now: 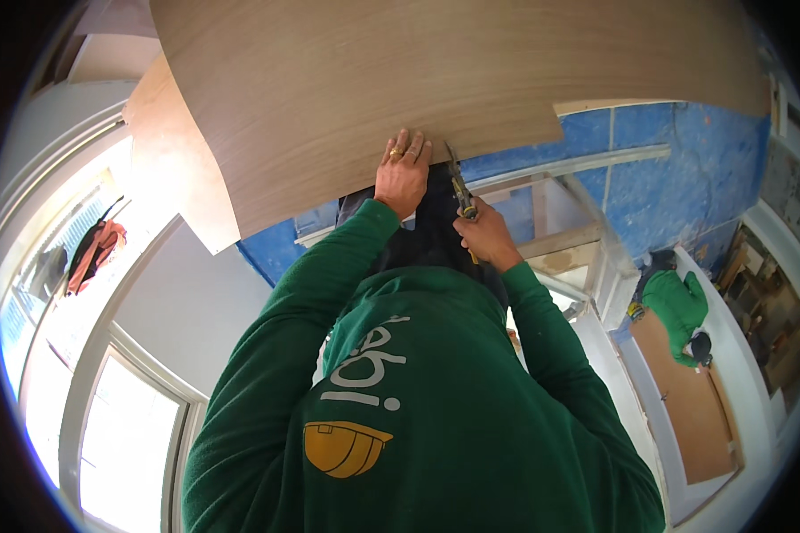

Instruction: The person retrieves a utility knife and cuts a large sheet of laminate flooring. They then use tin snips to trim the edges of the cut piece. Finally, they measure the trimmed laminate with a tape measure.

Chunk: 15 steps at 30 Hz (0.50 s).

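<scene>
As R hand (486,234) grips tool (460,188), ply (373,80) shows grain

Lower left: window (129,435), white-framed, brightly lit. Above it, at the left: reddish bundle (98,256), exact kind not discernible. Upper right: blue surface (702,160), crossed by a pale strip (587,163). Right: co-worker (676,302) in green, beside a brown panel (698,417) with a pale surround. Far right: brown clutter (764,298), indistinct.

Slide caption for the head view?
Left hand on a wood-look sheet, right hand holding a yellow-and-black hand tool at the sheet's edge.
</scene>
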{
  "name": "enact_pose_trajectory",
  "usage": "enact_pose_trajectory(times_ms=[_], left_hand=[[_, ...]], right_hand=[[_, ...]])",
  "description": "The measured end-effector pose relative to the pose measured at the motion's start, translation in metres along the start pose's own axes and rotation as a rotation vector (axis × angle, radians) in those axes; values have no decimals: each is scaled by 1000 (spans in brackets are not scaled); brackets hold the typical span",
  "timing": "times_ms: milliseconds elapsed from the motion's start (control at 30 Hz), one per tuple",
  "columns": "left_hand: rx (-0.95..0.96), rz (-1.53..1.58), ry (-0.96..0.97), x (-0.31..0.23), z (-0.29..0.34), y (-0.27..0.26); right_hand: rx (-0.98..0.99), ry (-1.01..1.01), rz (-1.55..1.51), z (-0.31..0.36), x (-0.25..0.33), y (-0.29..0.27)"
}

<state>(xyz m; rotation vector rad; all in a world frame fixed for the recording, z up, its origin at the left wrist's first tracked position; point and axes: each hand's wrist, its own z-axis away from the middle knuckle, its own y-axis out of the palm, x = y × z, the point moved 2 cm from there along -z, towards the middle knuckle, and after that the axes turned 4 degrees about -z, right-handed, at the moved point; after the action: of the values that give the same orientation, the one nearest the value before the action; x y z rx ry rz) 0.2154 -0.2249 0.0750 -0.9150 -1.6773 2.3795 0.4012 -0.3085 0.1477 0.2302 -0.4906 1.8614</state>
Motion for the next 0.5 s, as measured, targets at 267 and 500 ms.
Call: enact_pose_trajectory(times_ms=[267,500], left_hand=[[-61,35,16,3,-1,4],[-95,36,41,4,6,7]], right_hand=[[118,64,-86,-14,-2,-8],[345,245,-348,4,38,-28]])
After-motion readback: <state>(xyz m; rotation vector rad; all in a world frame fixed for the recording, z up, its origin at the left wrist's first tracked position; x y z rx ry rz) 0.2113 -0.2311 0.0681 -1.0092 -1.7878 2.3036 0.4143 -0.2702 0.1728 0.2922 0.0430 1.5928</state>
